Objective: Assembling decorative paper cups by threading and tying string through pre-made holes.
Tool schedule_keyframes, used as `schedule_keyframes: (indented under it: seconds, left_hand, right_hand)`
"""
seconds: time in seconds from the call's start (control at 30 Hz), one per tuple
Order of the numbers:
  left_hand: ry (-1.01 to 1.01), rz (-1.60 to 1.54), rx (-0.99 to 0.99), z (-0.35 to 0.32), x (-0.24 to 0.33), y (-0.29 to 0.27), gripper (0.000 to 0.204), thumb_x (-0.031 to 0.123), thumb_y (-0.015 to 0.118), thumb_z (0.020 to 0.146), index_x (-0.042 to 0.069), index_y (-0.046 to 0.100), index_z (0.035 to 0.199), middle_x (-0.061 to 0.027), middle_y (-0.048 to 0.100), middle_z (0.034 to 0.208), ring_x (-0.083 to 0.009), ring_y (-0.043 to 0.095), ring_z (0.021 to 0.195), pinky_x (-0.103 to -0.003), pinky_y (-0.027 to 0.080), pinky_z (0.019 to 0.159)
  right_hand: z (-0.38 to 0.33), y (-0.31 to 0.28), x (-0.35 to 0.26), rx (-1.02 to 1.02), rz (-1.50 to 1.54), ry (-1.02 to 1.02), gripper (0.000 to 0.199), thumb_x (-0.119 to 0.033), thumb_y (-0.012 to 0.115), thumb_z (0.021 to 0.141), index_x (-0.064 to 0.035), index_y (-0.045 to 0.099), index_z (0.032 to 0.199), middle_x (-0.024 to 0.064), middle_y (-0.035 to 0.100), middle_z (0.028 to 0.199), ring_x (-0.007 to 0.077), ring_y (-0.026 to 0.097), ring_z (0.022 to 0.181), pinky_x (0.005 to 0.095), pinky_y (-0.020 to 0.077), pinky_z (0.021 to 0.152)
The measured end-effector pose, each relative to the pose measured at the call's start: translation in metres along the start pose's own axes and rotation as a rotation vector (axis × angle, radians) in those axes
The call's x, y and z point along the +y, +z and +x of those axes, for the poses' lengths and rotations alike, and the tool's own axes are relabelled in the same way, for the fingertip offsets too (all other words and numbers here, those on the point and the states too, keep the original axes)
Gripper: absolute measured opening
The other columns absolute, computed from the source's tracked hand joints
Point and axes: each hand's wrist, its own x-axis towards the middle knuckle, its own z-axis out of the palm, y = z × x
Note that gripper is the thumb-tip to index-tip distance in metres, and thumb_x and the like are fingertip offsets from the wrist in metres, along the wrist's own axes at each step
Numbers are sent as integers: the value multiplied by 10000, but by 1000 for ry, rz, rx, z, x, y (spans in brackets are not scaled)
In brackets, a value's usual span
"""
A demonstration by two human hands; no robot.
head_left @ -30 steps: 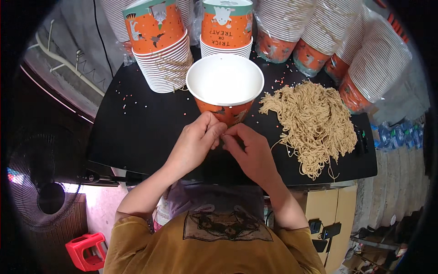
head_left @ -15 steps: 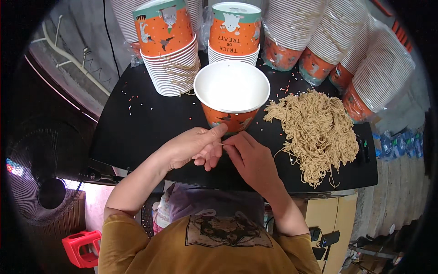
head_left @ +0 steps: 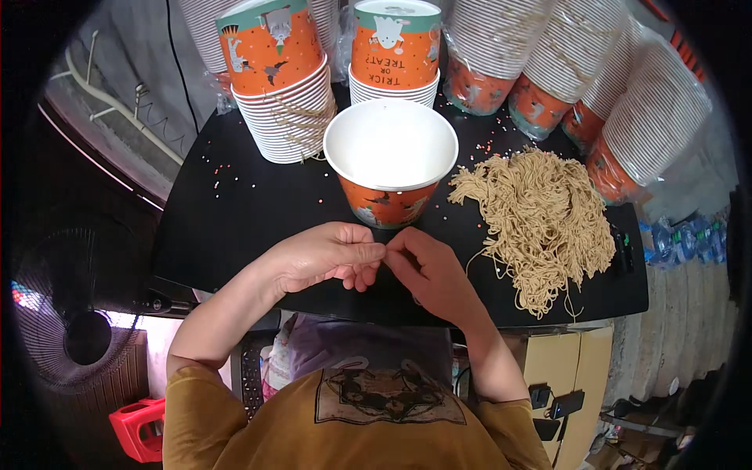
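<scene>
In front of the table's near side, my left hand (head_left: 341, 254) and my right hand (head_left: 427, 270) meet fingertip to fingertip. Both pinch a thin tan cord, almost wholly hidden by the fingers now; a short bit of it showed between them half a second ago. Just beyond them stands a large paper bucket (head_left: 392, 200), upright and open at the top, white inside and orange with Halloween figures outside. To the right of my right hand lies a big tangled heap of tan cords (head_left: 540, 227), with loose ends trailing toward the table edge.
Upside-down stacks of similar buckets (head_left: 274, 117) line the back of the black table (head_left: 235, 251), some with cords hanging off. Plastic-wrapped stacks (head_left: 650, 117) lean at the right. Tiny beads are scattered about. A fan (head_left: 86, 313) is at left, near a red stool (head_left: 139, 429).
My left thumb has come down against its fingers, and the two hands' fingertips have drawn together. The bit of cord between them no longer shows. The view has shifted slightly.
</scene>
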Motion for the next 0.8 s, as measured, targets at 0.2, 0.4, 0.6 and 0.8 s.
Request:
schedule_keyframes:
  seconds: [0.2, 0.4, 0.6, 0.8]
  left_hand:
    - [158, 198, 105, 0, 6, 8, 261, 264, 546, 999, 46, 589, 863, -59, 649, 764, -126, 624, 673, -242, 492, 612]
    - [292, 276, 158, 0, 3, 14, 266, 262, 528, 1008, 37, 563, 871, -64, 660, 781, -115, 609, 667, -248, 486, 615]
    - [318, 350, 206, -5, 5, 18, 195, 206, 515, 1010, 28, 547, 937, -46, 635, 826, -102, 589, 736, -246, 481, 674]
    - [388, 407, 233, -8, 5, 18, 232, 254, 469, 1032, 34, 530, 995, -27, 602, 835, -86, 561, 768, -231, 458, 697]
  right_hand:
    - [-2, -1, -2, 0, 139, 113, 121, -131, 566, 951, -20, 554, 904, 44, 551, 678, 79, 470, 593, 263, 388, 531]
    - [-1, 8, 5, 135, 154, 43, 127, -143, 575, 942, -23, 577, 902, 36, 550, 696, 82, 470, 588, 259, 389, 541]
    - [4, 13, 10, 200, 185, -15, 128, -143, 568, 941, -23, 580, 897, 25, 563, 740, 70, 484, 620, 248, 399, 566]
    - [2, 18, 10, 168, 347, 89, 121, -142, 550, 948, -31, 564, 900, 17, 572, 721, 50, 513, 639, 239, 411, 564]
